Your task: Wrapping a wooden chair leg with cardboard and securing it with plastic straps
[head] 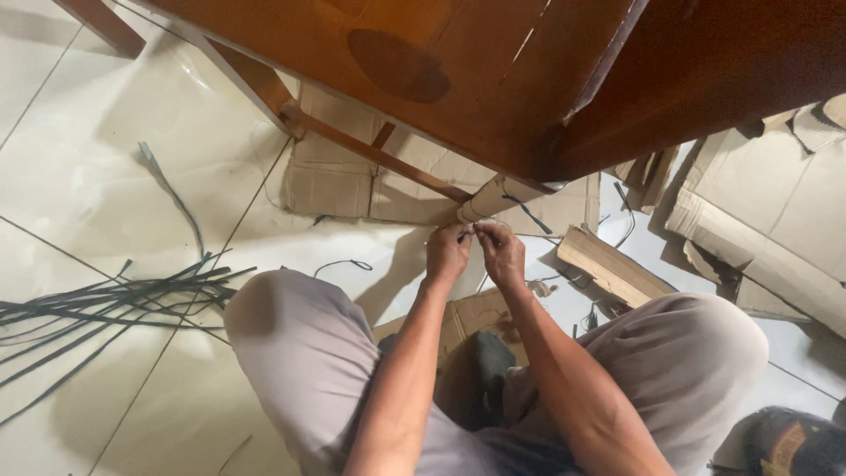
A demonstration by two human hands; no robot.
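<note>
Sitting on pale tiled floor (106, 176), both hands' fingers (460, 236) pinching black strap (527, 211), cardboard (335, 181) nearby

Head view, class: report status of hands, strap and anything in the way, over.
Left hand and right hand pinch a dark strap at the cardboard-wrapped chair leg. Cardboard wrap in place. Loose straps on floor, off to the side.

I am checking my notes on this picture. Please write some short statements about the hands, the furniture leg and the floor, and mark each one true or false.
1. Both hands, left hand and right hand, work at the cardboard-wrapped leg of the wooden furniture. True.
2. A bundle of dark straps lies on the floor at the person's left. True.
3. The person stands upright. False: the person sits on the floor, knees bent.
4. The floor is carpeted. False: it is pale tile.
5. Flattened cardboard lies beneath the furniture. True.
</note>
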